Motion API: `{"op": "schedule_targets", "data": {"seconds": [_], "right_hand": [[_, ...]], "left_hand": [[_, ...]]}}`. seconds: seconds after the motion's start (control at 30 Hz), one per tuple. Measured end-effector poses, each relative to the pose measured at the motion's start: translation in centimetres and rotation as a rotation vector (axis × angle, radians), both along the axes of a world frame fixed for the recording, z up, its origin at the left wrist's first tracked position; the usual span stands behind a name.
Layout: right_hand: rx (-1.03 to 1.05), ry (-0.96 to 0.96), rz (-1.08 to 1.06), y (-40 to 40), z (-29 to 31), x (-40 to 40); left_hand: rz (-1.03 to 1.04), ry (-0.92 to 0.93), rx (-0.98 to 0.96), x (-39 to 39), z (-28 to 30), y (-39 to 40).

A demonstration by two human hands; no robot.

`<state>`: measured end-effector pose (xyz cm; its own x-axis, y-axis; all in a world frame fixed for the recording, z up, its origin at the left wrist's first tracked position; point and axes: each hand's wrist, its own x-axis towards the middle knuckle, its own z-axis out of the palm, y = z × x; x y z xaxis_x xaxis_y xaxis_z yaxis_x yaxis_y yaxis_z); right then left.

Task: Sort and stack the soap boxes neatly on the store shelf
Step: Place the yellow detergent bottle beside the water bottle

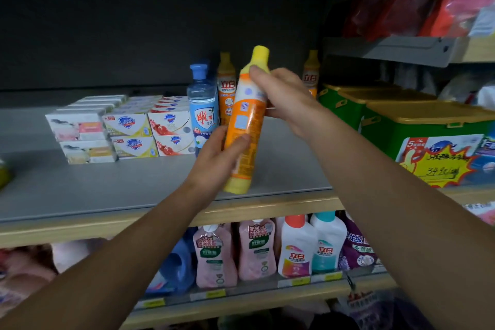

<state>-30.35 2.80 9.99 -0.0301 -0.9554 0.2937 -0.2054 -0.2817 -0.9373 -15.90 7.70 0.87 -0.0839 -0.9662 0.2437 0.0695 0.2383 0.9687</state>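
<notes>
Hands: left hand grips the low body of the orange bottle; right hand holds its neck.
Soap boxes: left of both hands on the shelf, in tidy two-high rows.
Progress: stacking looks done; bottle unplaced.

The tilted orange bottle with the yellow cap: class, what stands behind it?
Behind the tilted orange bottle with the yellow cap stands an upright orange bottle, beside a clear blue-capped bottle. Its lower part is covered.
</notes>
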Motion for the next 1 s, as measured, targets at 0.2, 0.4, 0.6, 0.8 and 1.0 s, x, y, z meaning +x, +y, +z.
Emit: {"op": "schedule_targets", "data": {"seconds": [0.2, 0.4, 0.6, 0.8, 1.0], "right_hand": [[0.248, -0.406, 0.480, -0.2, -1.5, -0.8], [0.234, -0.470, 0.486, -0.5, -2.3, -0.2], [0.021, -0.170, 0.144, -0.1, -1.5, 0.3], [-0.090, 0.024, -0.045, -0.3, -1.2, 1.3], [0.155, -0.238, 0.293, -0.4, -2.2, 0.3]], "left_hand": [[-0.685, 0.589, 0.385, 2.3, -0.2, -0.1], [-0.791, 0.558, 0.417, 2.7, -1.4, -0.7], [-0.150, 0.106, 0.180, 1.2, -1.3, -1.4], [0.303, -0.299, -0.191, -0.3, -1.9, -1.2], [-0.351, 0.401, 0.338, 1.1, -1.2, -0.9]]}}
